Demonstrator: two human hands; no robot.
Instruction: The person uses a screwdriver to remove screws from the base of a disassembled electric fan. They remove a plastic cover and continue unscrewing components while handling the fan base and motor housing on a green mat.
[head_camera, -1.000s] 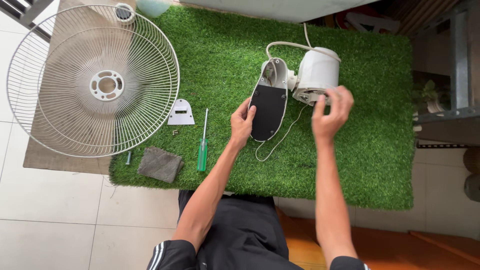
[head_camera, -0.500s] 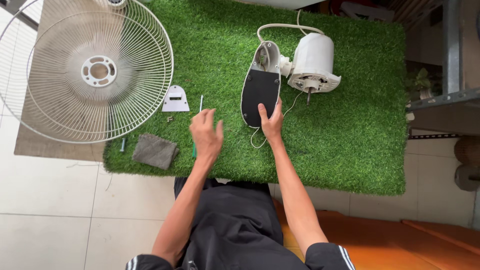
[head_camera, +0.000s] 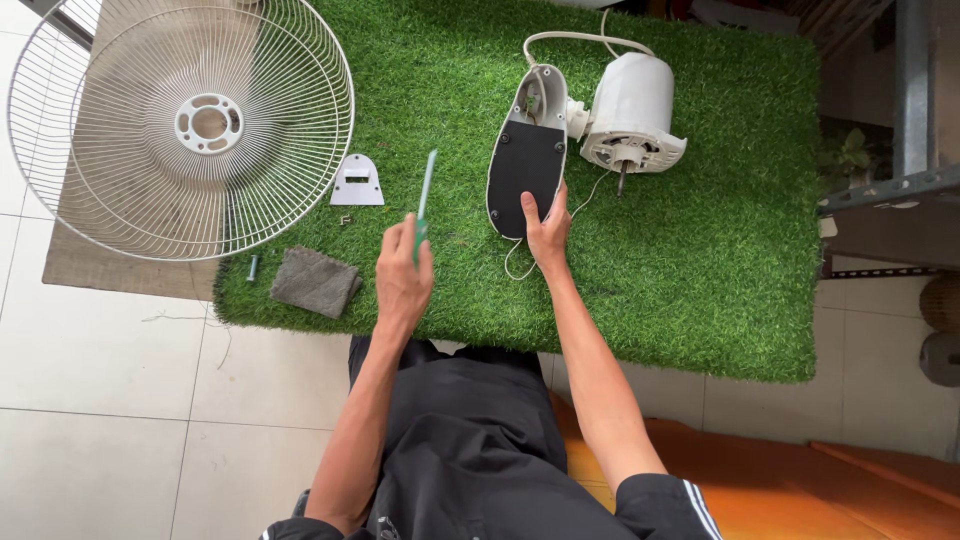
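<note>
My left hand (head_camera: 404, 275) grips the green handle of a screwdriver (head_camera: 425, 195), its shaft pointing away from me above the green grass mat (head_camera: 720, 250). My right hand (head_camera: 547, 228) rests on the near end of the fan's base housing (head_camera: 527, 160), an oval white shell with a black panel facing up. The white fan motor (head_camera: 632, 112) lies joined to the housing's far right side, its shaft pointing toward me. A white cable (head_camera: 570, 40) loops behind both.
A round white wire fan guard (head_camera: 180, 125) lies at the mat's left edge, partly on brown card. A small white cover plate (head_camera: 357, 182), a grey cloth (head_camera: 315, 282) and a bolt (head_camera: 252, 267) lie near it. Metal shelving (head_camera: 900, 130) stands at the right.
My left hand went from the housing to the screwdriver and lifted it off the mat. My right hand left the motor and now rests on the housing's near end.
</note>
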